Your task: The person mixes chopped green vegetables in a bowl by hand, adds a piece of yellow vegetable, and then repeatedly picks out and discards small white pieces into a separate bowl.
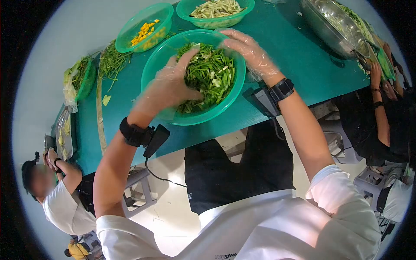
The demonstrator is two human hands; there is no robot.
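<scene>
In front of me a translucent green plastic bowl stands near the table's front edge. It holds cut green stalks, probably chives or scallions, with some white pieces among them. My left hand, in a clear plastic glove, reaches over the left rim. Its fingers are spread and touch the greens, and it is slightly blurred. My right hand, gloved too, grips the bowl's far right rim.
Behind stand a green bowl of yellow pieces and another of pale cut strips. Loose green stems lie left. A large metal bowl stands at the right. Co-workers sit at both sides: a person left, a forearm right.
</scene>
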